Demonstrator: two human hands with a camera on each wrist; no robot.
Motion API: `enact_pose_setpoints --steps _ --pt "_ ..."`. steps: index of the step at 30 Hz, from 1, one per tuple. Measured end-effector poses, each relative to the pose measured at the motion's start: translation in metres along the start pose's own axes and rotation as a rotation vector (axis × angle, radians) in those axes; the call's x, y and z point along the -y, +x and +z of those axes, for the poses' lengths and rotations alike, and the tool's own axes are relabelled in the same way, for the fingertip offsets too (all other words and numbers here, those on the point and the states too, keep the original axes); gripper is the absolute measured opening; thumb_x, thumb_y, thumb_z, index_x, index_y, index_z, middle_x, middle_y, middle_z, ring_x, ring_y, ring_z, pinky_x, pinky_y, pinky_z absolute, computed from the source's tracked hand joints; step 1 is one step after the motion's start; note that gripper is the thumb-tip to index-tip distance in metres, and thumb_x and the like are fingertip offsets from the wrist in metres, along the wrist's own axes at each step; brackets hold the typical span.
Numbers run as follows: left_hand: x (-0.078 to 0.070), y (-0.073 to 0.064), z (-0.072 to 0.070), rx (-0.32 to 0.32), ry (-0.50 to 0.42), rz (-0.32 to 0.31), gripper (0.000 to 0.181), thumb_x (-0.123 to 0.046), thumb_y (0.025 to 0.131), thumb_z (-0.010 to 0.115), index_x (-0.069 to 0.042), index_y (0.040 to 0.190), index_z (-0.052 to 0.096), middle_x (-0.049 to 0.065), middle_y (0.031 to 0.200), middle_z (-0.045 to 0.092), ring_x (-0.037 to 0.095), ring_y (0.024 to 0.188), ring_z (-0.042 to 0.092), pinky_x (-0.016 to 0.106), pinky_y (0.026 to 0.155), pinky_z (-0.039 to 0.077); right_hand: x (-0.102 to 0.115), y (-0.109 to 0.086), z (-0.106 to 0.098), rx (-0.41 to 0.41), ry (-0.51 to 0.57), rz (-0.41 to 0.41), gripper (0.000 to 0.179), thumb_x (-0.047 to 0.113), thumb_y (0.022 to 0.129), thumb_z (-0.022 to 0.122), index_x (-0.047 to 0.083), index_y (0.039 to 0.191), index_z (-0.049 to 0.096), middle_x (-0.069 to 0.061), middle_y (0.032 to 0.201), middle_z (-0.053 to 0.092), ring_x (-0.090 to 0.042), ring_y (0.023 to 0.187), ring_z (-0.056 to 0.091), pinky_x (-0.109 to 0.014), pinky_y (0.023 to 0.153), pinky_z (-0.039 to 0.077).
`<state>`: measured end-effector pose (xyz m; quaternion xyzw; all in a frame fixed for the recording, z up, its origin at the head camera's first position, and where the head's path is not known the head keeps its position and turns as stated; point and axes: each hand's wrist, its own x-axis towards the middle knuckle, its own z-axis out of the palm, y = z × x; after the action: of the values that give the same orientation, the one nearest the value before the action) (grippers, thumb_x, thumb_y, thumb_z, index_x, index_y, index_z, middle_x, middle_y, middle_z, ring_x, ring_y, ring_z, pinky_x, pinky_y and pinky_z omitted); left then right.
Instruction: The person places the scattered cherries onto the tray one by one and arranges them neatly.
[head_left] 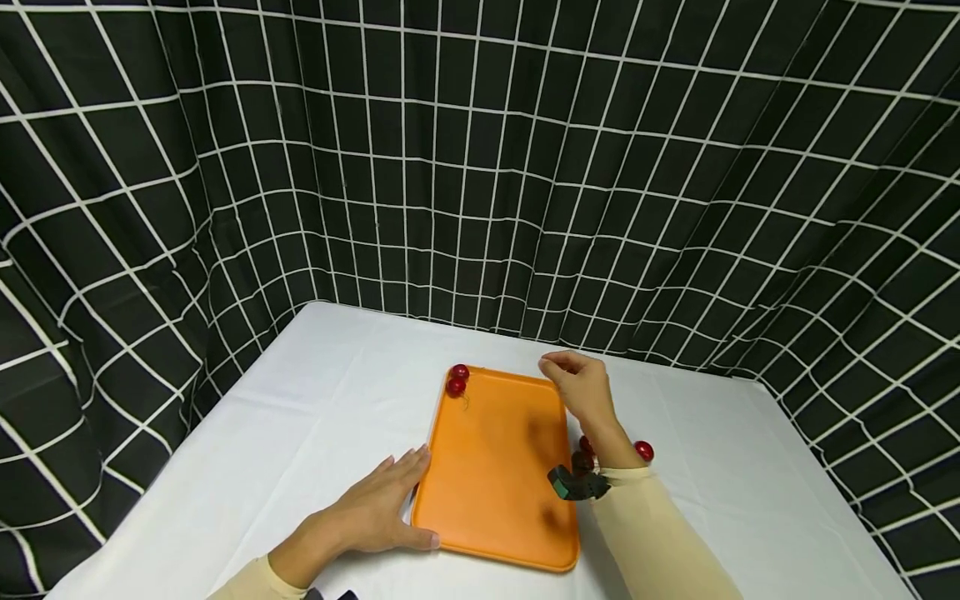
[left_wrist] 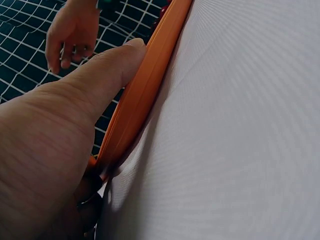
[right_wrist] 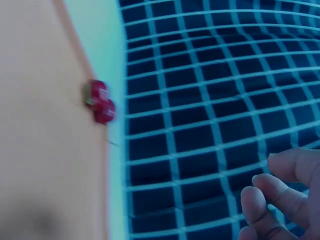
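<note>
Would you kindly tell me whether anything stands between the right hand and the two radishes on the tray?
Nothing visible does: only the far end of the tray lies between the right hand and the two radishes. The left hand lies well aside.

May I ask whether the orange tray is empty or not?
It is not empty: the tray holds two red radishes at its far-left corner.

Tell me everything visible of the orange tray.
The tray is orange and rectangular, with rounded corners and a low raised rim; it looks like smooth plastic. It lies right way up on the white cloth, long sides running away from the person. The left hand touches its rim at the near left corner; two red radishes sit together at its far left corner.
</note>
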<state>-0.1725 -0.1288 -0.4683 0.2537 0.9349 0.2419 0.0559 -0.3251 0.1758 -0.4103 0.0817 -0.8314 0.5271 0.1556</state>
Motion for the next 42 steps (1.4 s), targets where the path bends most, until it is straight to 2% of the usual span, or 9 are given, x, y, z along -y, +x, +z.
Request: enact_pose_setpoints --steps 1,4,6,7,12,20,28,36,42 --pt "0.0 0.0 0.0 -0.002 0.001 0.001 0.107 -0.073 0.061 0.05 -0.007 0.139 0.018 0.002 0.143 0.014 0.018 0.128 0.011 0.039 0.103 0.009 0.001 -0.001 -0.01 -0.022 0.014 -0.017 0.026 0.039 0.076 0.064 0.018 0.09 0.069 -0.001 0.081 0.061 -0.015 0.07 0.051 -0.039 0.047 0.039" --pt "0.0 0.0 -0.001 -0.003 0.007 0.006 0.107 -0.073 0.061 0.05 -0.007 0.139 0.017 0.003 0.143 0.013 0.019 0.128 0.011 0.04 0.103 0.009 0.03 -0.016 -0.04 -0.085 0.041 -0.03 0.026 0.033 0.076 0.065 0.011 0.091 0.068 -0.007 0.083 0.062 -0.019 0.074 0.051 -0.032 0.056 0.041" --pt "0.0 0.001 0.0 -0.003 0.013 0.012 0.107 -0.073 0.061 0.05 -0.006 0.139 0.017 0.003 0.143 0.013 0.018 0.128 0.011 0.039 0.103 0.008 0.046 -0.025 -0.059 -0.138 0.028 -0.028 0.027 0.031 0.076 0.066 0.008 0.09 0.068 -0.007 0.083 0.061 -0.019 0.074 0.05 -0.028 0.057 0.04" --pt "0.0 0.001 0.0 -0.004 0.016 0.016 0.107 -0.073 0.062 0.05 -0.006 0.138 0.018 0.003 0.143 0.013 0.018 0.128 0.011 0.039 0.103 0.008 0.056 -0.031 -0.068 -0.166 -0.006 -0.001 0.029 0.033 0.076 0.065 0.008 0.091 0.068 -0.006 0.085 0.061 -0.019 0.075 0.05 -0.029 0.059 0.04" --pt "-0.001 0.003 0.0 0.001 0.012 0.016 0.107 -0.073 0.061 0.05 -0.006 0.138 0.018 0.004 0.143 0.013 0.018 0.128 0.012 0.039 0.103 0.007 0.059 -0.048 -0.104 -0.265 -0.04 0.063 0.03 0.032 0.077 0.065 0.008 0.093 0.068 -0.003 0.086 0.06 -0.015 0.079 0.049 -0.026 0.06 0.038" --pt "0.001 0.003 -0.002 -0.002 0.019 0.02 0.108 -0.074 0.061 0.05 -0.005 0.138 0.018 0.004 0.142 0.014 0.018 0.128 0.012 0.038 0.103 0.008 0.037 -0.062 -0.131 -0.327 -0.071 0.176 0.034 0.036 0.077 0.062 0.009 0.098 0.066 -0.004 0.092 0.06 -0.015 0.084 0.049 -0.027 0.066 0.039" --pt "0.001 0.002 -0.001 0.001 0.019 0.025 0.106 -0.073 0.063 0.05 -0.005 0.138 0.017 0.004 0.142 0.013 0.017 0.128 0.011 0.038 0.104 0.008 0.002 -0.081 -0.14 -0.304 -0.096 0.332 0.041 0.042 0.076 0.062 0.01 0.101 0.065 0.002 0.093 0.062 -0.013 0.086 0.05 -0.026 0.068 0.039" --pt "0.0 0.004 -0.002 0.0 0.02 0.016 0.107 -0.073 0.062 0.05 -0.006 0.138 0.018 0.003 0.143 0.013 0.018 0.128 0.011 0.038 0.103 0.007 -0.033 -0.092 -0.14 -0.211 -0.162 0.365 0.04 0.043 0.075 0.063 0.011 0.098 0.066 0.003 0.089 0.063 -0.013 0.084 0.05 -0.027 0.06 0.039" --pt "-0.001 0.004 0.0 -0.002 0.007 0.021 0.106 -0.072 0.063 0.051 -0.005 0.138 0.018 0.004 0.143 0.013 0.019 0.128 0.011 0.039 0.103 0.007 -0.056 -0.095 -0.138 -0.173 -0.156 0.369 0.04 0.045 0.073 0.064 0.012 0.096 0.066 0.001 0.091 0.063 -0.012 0.084 0.051 -0.037 0.057 0.04"
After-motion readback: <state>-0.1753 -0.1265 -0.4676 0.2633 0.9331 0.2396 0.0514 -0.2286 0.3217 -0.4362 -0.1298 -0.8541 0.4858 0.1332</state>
